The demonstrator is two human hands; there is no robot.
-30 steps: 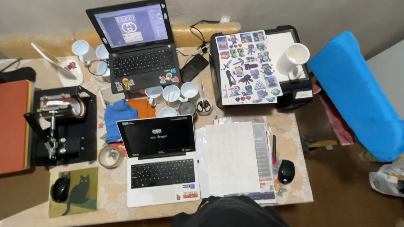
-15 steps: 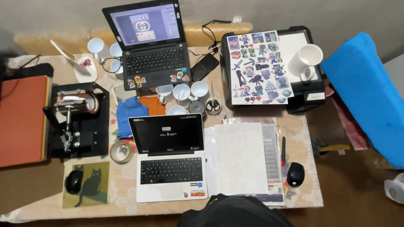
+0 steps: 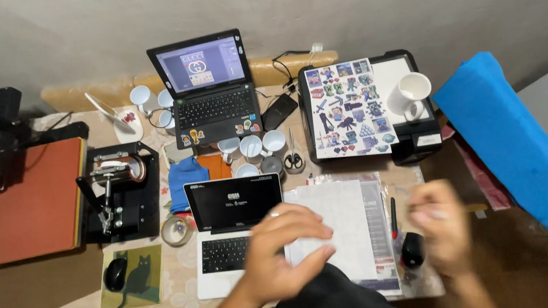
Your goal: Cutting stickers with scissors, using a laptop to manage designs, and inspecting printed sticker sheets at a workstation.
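- White paper sheet (image 3: 336,224) lies on table (image 3: 48,286), right of small laptop (image 3: 231,233).
- L hand (image 3: 282,249) open, fingers on sheet.
- R hand (image 3: 440,225) blurry, can't tell grip, near black mouse (image 3: 412,249).

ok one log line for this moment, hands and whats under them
left hand: over white laptop and paper stack | right hand: blurred, above black mouse | holding: nothing visible

Soft, even light is falling on your cluttered beige bench (image 3: 167,295), casting faint shadows; your raised hands, especially the right hand (image 3: 440,228), are blurring with motion.
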